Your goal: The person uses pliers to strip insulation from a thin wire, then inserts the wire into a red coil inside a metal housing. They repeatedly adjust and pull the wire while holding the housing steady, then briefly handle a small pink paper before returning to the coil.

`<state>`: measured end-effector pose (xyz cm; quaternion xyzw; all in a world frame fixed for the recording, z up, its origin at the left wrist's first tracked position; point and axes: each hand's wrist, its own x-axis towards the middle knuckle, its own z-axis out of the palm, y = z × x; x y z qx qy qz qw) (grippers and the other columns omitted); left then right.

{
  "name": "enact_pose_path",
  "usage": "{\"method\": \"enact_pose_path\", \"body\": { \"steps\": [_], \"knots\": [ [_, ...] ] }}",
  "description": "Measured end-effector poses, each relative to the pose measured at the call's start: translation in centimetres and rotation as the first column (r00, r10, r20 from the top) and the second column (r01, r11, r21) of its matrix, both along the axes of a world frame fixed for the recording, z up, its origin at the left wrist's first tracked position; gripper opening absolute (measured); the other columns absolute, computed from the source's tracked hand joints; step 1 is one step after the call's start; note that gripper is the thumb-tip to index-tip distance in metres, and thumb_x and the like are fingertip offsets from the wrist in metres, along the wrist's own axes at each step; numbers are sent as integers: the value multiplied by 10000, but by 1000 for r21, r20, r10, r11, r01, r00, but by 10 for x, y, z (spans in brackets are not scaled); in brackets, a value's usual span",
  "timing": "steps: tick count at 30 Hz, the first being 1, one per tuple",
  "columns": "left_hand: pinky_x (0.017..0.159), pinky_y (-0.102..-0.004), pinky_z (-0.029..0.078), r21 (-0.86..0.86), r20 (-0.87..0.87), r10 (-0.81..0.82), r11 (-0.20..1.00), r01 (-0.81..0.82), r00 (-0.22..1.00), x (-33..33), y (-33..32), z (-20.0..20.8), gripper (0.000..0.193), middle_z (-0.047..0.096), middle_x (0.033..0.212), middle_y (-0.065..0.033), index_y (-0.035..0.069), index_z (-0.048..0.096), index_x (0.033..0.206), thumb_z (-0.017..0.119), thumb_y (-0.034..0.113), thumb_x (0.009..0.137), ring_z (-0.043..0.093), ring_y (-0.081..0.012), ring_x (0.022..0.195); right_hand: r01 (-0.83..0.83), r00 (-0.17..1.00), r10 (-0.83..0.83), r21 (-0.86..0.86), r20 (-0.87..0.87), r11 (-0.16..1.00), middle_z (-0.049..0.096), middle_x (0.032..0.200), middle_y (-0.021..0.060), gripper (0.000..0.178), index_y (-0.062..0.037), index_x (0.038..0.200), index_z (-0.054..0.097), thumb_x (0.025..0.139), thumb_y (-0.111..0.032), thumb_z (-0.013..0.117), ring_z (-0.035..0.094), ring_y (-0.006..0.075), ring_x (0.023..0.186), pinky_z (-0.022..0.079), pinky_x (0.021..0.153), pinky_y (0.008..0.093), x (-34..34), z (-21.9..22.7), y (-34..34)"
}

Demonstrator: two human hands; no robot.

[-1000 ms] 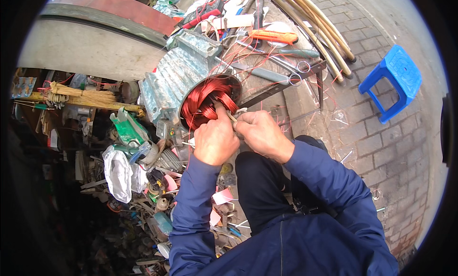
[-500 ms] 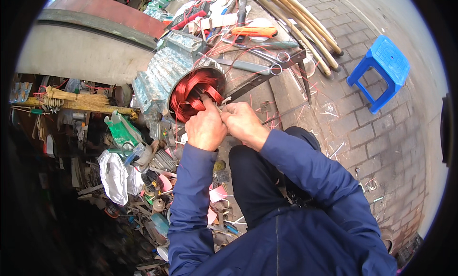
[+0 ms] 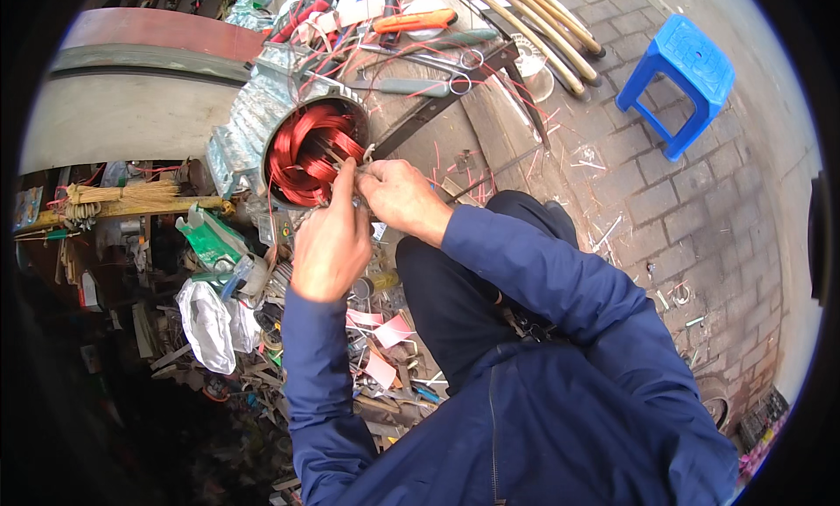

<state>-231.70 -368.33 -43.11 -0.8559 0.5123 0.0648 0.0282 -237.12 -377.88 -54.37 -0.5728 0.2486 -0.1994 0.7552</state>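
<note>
A grey finned motor housing (image 3: 234,147) lies with its round mouth toward me. Thick bundles of red enamelled wire (image 3: 293,160) curl inside it. My left hand (image 3: 328,248) is at the lower right of the mouth, its index finger stretched along the wire and the other fingers curled. Something thin and pale sticks out past that fingertip into the coil; its kind is unclear. My right hand (image 3: 404,198) is closed in a pinch at the right rim, beside the left fingertips. A small whitish bit shows by its fingers; what they hold is hidden.
Scissors (image 3: 455,84), an orange-handled cutter (image 3: 416,21) and loose red wires cover the bench beyond. Wooden poles (image 3: 551,34) lie at the far right, near a blue stool (image 3: 678,77). Scrap, a white bag (image 3: 206,322) and pink paper pieces (image 3: 392,331) litter the left.
The view has shifted, so the scene sits farther left and higher. My left hand has drawn back from inside the coil toward the rim; my right hand stays pinched beside it.
</note>
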Motion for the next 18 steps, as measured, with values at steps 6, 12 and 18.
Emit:
{"method": "enact_pose_path", "body": {
  "steps": [6, 12, 18],
  "knots": [
    [690, -289, 532, -629, -111, -47, 776, -34, 993, -38, 34, 73, 306, 709, 798, -108, -45, 663, 1249, 545, 26, 976, 651, -125, 722, 66, 997, -73, -152, -39, 986, 688, 889, 285, 308, 28, 952, 695, 923, -229, 529, 681, 465, 913, 519, 835, 504, -2, 1, 9],
    [862, -326, 558, -805, 24, -36, 592, 40, 999, 37, 12, 118, 299, 729, 1012, -145, -67, 655, 1262, 546, 63, 1016, 703, -198, 905, 85, 996, -84, -122, 10, 989, 666, 877, 313, 287, 46, 907, 667, 903, -199, 519, 659, 502, 898, 510, 821, 531, 16, 2, 6],
    [1077, -335, 445, -673, -103, 0, 736, -70, 995, 141, -40, 87, 331, 686, 1267, -137, -20, 657, 1296, 572, 159, 1032, 628, -204, 1204, 169, 983, -151, -192, 106, 967, 661, 858, 314, 286, 39, 858, 674, 888, -201, 523, 657, 502, 885, 509, 814, 530, 24, 7, 5]
  ]
}}
